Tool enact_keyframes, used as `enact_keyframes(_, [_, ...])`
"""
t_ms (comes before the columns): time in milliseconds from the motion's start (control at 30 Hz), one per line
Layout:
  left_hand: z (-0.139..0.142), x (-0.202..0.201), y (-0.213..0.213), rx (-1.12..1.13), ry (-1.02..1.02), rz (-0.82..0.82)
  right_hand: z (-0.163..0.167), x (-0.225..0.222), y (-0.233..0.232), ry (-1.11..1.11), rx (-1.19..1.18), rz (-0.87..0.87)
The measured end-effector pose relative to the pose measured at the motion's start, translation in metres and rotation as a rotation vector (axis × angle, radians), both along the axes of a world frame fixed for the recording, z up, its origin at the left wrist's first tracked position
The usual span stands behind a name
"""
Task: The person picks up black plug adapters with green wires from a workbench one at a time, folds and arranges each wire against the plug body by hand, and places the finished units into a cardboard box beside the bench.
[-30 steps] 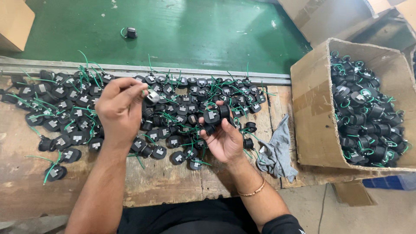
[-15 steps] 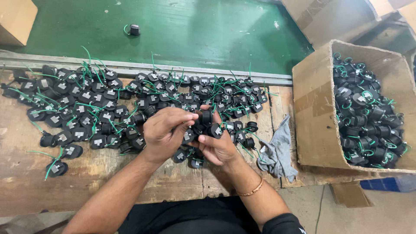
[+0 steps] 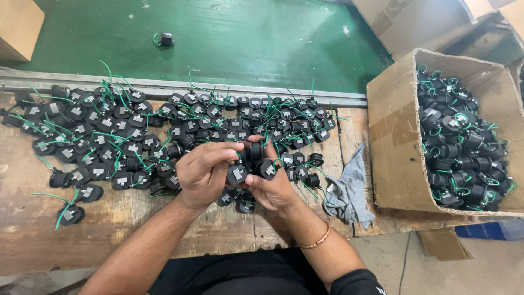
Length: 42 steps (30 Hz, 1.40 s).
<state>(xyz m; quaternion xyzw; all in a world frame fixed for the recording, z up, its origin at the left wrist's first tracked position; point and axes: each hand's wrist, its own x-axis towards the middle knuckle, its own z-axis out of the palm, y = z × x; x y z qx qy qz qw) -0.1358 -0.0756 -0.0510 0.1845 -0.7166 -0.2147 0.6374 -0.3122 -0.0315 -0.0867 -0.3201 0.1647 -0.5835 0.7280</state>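
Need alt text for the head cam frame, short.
Seen from above, a person's left hand and right hand meet over a worn wooden bench, holding small round black parts. Dozens more black parts with green wires cover the bench. A cardboard box at the right holds more, a grey rag beside it.

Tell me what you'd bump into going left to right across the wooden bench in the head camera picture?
Spread of black parts with green wires → left hand → right hand holding black parts → grey rag → cardboard box full of the same parts.
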Motion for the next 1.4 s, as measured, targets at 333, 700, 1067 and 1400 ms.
enact_keyframes(333, [0.009,0.013,-0.017,0.038,-0.204,-0.124,0.000,-0.002,-0.003,0.083,-0.111,-0.303])
enact_keyframes(700, [0.000,-0.001,-0.013,0.434,-0.153,-0.024,-0.005,-0.008,-0.003,0.851,-0.446,-0.583])
enact_keyframes(1067, [0.001,0.011,-0.020,0.166,-0.076,0.002,-0.009,-0.021,-0.012,-0.103,-0.051,-0.293])
enact_keyframes(1400, [-0.009,0.008,-0.026,0.192,-0.120,0.026,0.003,-0.045,-0.015,-0.292,0.036,-0.235])
